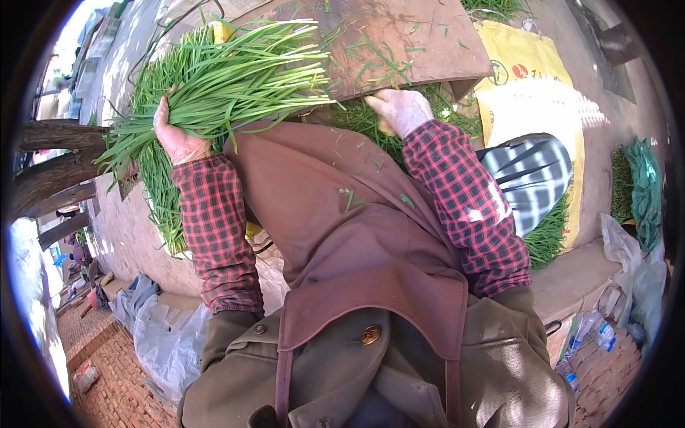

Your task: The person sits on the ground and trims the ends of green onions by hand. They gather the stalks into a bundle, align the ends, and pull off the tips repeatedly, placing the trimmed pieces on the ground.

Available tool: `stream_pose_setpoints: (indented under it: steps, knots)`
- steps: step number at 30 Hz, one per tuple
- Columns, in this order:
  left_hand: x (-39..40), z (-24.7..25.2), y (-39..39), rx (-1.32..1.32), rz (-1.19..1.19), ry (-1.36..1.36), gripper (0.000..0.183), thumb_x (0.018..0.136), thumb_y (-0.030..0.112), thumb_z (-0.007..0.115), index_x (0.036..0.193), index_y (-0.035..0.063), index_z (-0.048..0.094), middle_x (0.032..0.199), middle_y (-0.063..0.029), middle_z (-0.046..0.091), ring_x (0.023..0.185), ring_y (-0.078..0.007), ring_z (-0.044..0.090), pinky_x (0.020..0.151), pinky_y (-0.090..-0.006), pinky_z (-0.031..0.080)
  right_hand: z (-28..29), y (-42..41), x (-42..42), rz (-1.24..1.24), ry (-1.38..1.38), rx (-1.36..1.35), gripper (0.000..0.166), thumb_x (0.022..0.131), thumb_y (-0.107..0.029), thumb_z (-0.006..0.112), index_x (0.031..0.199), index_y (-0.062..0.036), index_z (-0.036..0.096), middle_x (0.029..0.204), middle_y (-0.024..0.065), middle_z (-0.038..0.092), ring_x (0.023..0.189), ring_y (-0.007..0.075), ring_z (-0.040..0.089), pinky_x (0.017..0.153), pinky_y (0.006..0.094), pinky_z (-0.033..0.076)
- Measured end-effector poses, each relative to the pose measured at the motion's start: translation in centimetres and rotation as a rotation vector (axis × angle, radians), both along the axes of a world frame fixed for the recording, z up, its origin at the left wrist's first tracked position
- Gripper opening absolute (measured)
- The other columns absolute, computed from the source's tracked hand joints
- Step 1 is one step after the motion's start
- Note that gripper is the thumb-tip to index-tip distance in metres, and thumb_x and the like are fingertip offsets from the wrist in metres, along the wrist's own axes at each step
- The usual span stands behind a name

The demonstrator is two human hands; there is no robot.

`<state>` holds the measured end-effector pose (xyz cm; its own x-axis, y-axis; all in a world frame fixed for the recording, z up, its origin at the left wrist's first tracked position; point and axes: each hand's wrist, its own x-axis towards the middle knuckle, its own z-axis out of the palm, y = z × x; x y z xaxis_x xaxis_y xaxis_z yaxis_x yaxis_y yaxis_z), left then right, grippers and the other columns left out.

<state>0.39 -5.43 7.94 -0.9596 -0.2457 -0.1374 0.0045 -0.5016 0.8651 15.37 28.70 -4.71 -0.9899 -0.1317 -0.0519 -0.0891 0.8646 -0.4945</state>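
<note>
My left hand (pixel 179 134) grips a thick bunch of garlic chives (pixel 257 80), its fingers partly hidden by the leaves. The pale cut ends point right, over the near edge of a low brown wooden board (pixel 428 45). Beneath and beside that bunch lies a larger heap of chives (pixel 166 214). At the board's front edge is my right hand (pixel 404 111), gloved in thin plastic with its fingers curled. Whether it holds something small I cannot tell. Loose green trimmings (pixel 369 125) lie below it, and stray leaf bits are scattered on the board.
A yellow woven sack (pixel 527 59) lies to the right, with more chives (pixel 548 235) beside my knee. Tree trunks (pixel 59 155) stand at left. Clear plastic sheeting (pixel 168 337) and plastic bottles (pixel 604 337) lie behind on either side. A brown apron (pixel 332 182) covers my lap.
</note>
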Motion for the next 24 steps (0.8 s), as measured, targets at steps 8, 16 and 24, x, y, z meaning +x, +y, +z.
stream_pose_setpoints:
  steps: [8, 16, 24]
  knots:
    - [0.4, -0.8, 0.5, 0.051, -0.026, -0.007, 0.029, 0.092, 0.022, 0.051, 0.106, -0.0005, 0.063, 0.108, -0.0161, 0.066, 0.100, -0.0316, 0.062, 0.091, -0.0478, 0.050, 6.5, -5.2, -2.8, -0.230, -0.338, -1.117, 0.044, 0.087, -0.041, 0.066, 0.082, 0.0025, 0.070, 0.054, 0.0084, 0.062, 0.044, 0.0142, 0.056, 0.047, 0.0278, 0.046]
    - [-0.8, -2.3, -3.1, 0.109, -0.059, -0.107, 0.030, 0.092, 0.020, 0.049, 0.109, -0.0016, 0.062, 0.111, -0.0173, 0.065, 0.101, -0.0339, 0.062, 0.089, -0.0494, 0.052, -2.0, 2.3, -0.9, -0.740, -0.200, -1.002, 0.025, 0.087, -0.024, 0.065, 0.084, 0.0004, 0.071, 0.056, 0.0054, 0.061, 0.046, 0.0134, 0.057, 0.050, 0.0253, 0.048]
    - [-0.6, -2.3, -3.1, 0.113, -0.071, -0.110, 0.030, 0.092, 0.022, 0.051, 0.109, 0.0008, 0.062, 0.111, -0.0159, 0.065, 0.100, -0.0333, 0.062, 0.088, -0.0494, 0.052, 5.4, -2.8, -1.3, -0.023, 0.274, -0.364, 0.021, 0.085, -0.021, 0.057, 0.103, -0.0171, 0.068, 0.104, -0.0006, 0.069, 0.071, 0.0163, 0.068, 0.061, 0.0315, 0.054]
